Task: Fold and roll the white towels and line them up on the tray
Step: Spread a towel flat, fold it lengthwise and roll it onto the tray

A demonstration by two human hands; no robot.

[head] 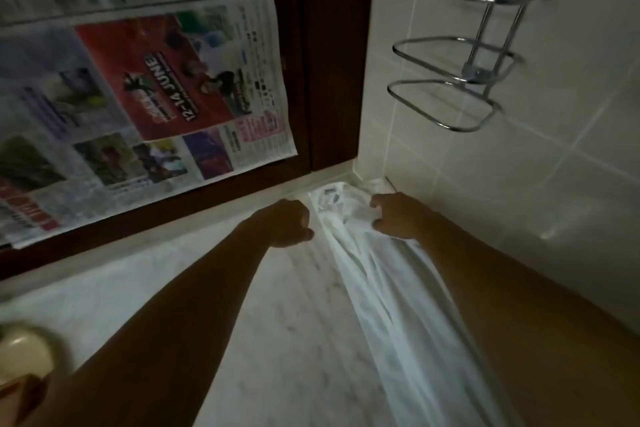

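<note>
Head view: a white towel (374,288) lies bunched into a long strip on a pale marble counter (284,322), its long axis running from the near edge away toward the far corner, where its labelled end meets the tiled wall (519,184). The right hand (398,215) grips the far end, fingers curled into the cloth. The left hand (287,224) is closed in a fist just beside the towel's left edge; whether it holds cloth cannot be told. Newspaper (156,97) covers the dark-framed panel behind; a chrome rack (460,87) hangs on the wall.
</note>
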